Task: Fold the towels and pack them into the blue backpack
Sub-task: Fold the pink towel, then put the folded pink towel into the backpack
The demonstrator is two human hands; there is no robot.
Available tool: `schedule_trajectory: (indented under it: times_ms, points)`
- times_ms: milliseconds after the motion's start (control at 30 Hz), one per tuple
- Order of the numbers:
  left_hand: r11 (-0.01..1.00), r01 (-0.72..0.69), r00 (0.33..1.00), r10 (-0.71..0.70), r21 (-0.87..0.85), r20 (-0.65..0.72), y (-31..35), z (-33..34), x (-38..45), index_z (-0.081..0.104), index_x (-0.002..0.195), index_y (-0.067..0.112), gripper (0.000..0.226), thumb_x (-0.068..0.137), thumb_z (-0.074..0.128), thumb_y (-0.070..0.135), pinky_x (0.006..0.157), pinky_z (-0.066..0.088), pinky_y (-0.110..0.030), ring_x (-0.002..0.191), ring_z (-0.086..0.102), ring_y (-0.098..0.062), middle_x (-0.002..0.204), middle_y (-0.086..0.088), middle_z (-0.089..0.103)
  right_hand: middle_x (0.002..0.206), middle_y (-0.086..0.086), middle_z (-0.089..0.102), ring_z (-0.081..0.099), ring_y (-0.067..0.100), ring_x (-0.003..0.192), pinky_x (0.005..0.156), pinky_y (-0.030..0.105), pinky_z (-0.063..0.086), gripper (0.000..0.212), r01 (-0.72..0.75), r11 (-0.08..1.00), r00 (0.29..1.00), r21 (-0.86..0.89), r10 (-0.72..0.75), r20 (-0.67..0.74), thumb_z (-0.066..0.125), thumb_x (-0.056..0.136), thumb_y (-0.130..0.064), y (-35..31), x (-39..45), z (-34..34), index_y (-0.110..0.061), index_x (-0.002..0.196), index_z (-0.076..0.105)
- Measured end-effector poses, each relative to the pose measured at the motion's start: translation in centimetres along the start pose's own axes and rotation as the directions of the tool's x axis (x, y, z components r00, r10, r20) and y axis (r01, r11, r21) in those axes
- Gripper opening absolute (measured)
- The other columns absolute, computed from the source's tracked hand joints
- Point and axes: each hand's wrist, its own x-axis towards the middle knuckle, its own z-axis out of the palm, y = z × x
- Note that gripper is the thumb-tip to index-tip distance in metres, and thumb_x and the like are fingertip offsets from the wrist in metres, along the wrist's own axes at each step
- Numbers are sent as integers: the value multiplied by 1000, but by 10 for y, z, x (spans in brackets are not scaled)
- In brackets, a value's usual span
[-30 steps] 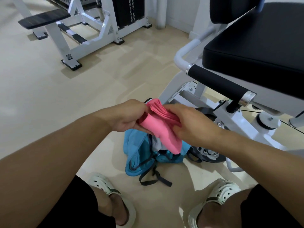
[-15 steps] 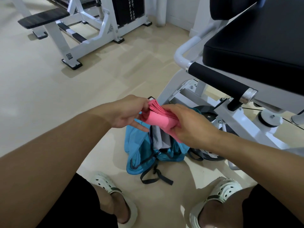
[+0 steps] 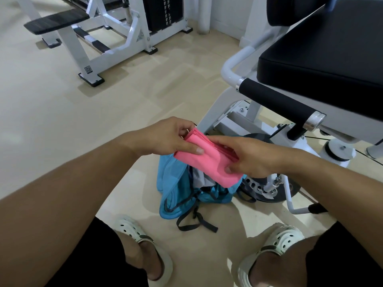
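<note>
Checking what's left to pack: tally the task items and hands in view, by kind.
Pink towel, folded, held over the bag: 1
Blue backpack, open on the floor: 1
Hands, left hand and right hand, both gripping the towel: 2
Total: 4

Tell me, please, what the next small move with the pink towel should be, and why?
Probably lower the folded pink towel into the open blue backpack directly beneath it: both the left hand and the right hand grip it, and it already looks compactly folded.
</note>
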Motion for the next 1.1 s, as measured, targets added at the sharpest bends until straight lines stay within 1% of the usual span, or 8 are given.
schedule_trajectory:
  times_ms: [167, 300, 433, 567, 700, 933, 1000, 1100]
  points:
    - [997, 52, 999, -53, 58, 4, -6, 0, 2, 71, 105, 16, 31, 83, 81, 35, 82, 58, -38, 95, 72, -25, 99, -3, 78, 125, -10, 62, 62, 17, 108, 91, 42, 56, 79, -24, 1000, 997, -5, 25, 72, 64, 88, -11, 9, 2, 3, -49, 149, 32]
    - [995, 87, 996, -87, 53, 6, -8, 3, 6, 71, 109, 19, 29, 89, 74, 39, 76, 57, -26, 91, 71, -15, 101, 2, 77, 125, -23, 58, 60, 2, 110, 84, 15, 51, 70, -31, 990, 999, 140, 28, 26, 74, 89, -44, 5, 5, 11, -44, 148, 37]
    - [990, 140, 990, -141, 29, 17, -16, 5, 11, 68, 118, 17, 33, 94, 68, 40, 90, 60, -40, 103, 71, -25, 111, -5, 75, 127, -10, 60, 60, 13, 110, 93, 31, 51, 65, -59, 998, 995, 18, 60, -82, 71, 92, -36, 9, 15, 21, -35, 149, 40]
    - [984, 177, 984, -176, 34, -28, -21, 7, 13, 64, 120, 18, 29, 97, 66, 35, 88, 57, -33, 106, 70, -22, 116, -4, 71, 115, -7, 65, 61, 15, 100, 84, 35, 52, 49, -99, 994, 990, -54, 92, -107, 66, 93, -21, 15, 20, 19, -31, 138, 52]
    - [963, 260, 962, -252, 75, -102, -32, 8, 20, 60, 126, 18, 40, 92, 71, 38, 90, 54, -34, 109, 67, -24, 117, -1, 68, 109, -2, 63, 61, 21, 97, 80, 43, 55, 37, -227, 942, 965, -246, 184, -186, 61, 88, -24, 35, 29, 27, -29, 124, 56]
    - [851, 406, 912, -401, 334, -87, -68, 37, 36, 40, 149, 11, 67, 95, 67, 40, 105, 44, -35, 131, 51, -28, 148, -11, 48, 101, 1, 67, 66, 22, 90, 82, 44, 58, 21, -347, 917, 937, -198, 328, -123, 59, 93, -24, 63, 56, 68, -21, 113, 59]
    - [768, 447, 881, -466, 459, -79, -83, 53, 38, 45, 140, 6, 57, 97, 63, 39, 90, 47, -33, 119, 57, -28, 135, -12, 56, 96, 2, 68, 67, 20, 84, 77, 41, 61, 17, -389, 894, 921, -220, 381, -80, 62, 88, -22, 73, 65, 86, -20, 105, 59]
    - [661, 469, 832, -552, 586, -43, -106, 77, 39, 55, 95, 9, 28, 97, 59, 37, 67, 44, -29, 81, 55, -20, 85, -2, 53, 97, 3, 66, 66, 19, 81, 74, 38, 60, 21, -416, 873, 909, -257, 408, -85, 65, 85, -24, 87, 77, 106, -18, 103, 56]
